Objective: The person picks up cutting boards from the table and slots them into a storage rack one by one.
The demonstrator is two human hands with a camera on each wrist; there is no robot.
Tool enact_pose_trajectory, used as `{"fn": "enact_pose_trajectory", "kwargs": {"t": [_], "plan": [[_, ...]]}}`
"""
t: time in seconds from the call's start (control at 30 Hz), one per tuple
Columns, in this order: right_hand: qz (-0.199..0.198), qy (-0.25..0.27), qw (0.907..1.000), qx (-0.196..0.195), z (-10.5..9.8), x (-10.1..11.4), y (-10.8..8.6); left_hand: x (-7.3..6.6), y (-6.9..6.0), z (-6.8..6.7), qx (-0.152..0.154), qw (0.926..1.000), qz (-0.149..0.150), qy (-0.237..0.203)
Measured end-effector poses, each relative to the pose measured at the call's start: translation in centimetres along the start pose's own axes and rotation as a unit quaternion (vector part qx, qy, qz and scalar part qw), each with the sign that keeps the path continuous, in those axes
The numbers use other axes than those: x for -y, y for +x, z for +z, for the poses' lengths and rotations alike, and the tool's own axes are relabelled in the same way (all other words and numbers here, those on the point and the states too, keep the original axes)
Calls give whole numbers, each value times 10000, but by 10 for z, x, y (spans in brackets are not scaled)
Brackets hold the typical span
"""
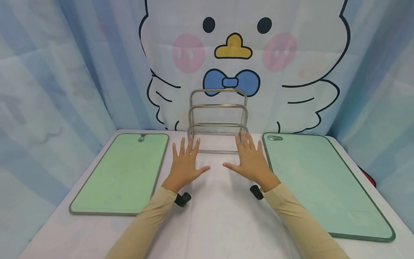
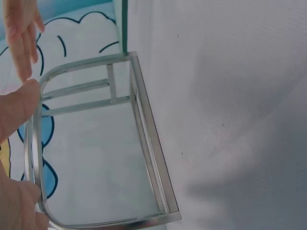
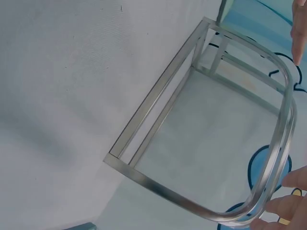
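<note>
My left hand [image 1: 185,165] hovers with its fingers spread and holds nothing. The right hand [image 1: 253,162] mirrors it, also spread and holding nothing, with the two thumbs pointing toward each other. Just beyond the fingertips stands a silver metal rack [image 1: 218,106] with several rounded upright loops. Both wrist views show this rack at close range, the left one its bars [image 2: 154,134]; whether any finger touches it I cannot tell. A light green cutting board [image 1: 119,172] with a grey rim lies left of my left hand. Partly under my right arm lies a larger, bluish-green cutting board [image 1: 326,180].
A white cloth covers the table [image 1: 210,223]. Behind the rack hangs a curtain [image 1: 233,118] with a cartoon bird on it, and blue curtain sides close in left and right. Small black wrist devices [image 1: 183,199] sit by each cuff. A red item [image 1: 368,177] shows at the right edge.
</note>
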State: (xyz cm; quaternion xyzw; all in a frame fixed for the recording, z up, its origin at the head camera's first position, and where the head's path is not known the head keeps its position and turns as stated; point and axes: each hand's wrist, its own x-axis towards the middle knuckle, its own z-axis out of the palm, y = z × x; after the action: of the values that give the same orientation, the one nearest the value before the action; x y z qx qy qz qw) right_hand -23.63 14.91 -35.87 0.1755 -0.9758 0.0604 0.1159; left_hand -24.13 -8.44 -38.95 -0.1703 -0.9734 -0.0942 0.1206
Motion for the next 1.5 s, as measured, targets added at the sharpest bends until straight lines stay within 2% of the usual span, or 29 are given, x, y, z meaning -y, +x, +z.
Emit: {"fn": "enact_pose_trajectory", "kwargs": {"t": [0.3, 0.7, 1.0, 1.27, 1.5], "plan": [[-26, 32, 10000, 78, -1, 5, 5, 8, 0, -1, -117, 9999, -23, -50], [96, 122, 9999, 28, -2, -6, 15, 14, 8, -1, -192, 9997, -110, -119], [272, 151, 9994, 117, 0, -23, 30, 27, 22, -3, -259, 9993, -183, -210], [424, 221, 9988, 85, -1, -37, 38, 39, 37, -1, -267, 9995, -141, -25], [542, 301, 9978, 219, -3, -50, 44, 46, 48, -4, -74, 9995, -289, 81]]}}
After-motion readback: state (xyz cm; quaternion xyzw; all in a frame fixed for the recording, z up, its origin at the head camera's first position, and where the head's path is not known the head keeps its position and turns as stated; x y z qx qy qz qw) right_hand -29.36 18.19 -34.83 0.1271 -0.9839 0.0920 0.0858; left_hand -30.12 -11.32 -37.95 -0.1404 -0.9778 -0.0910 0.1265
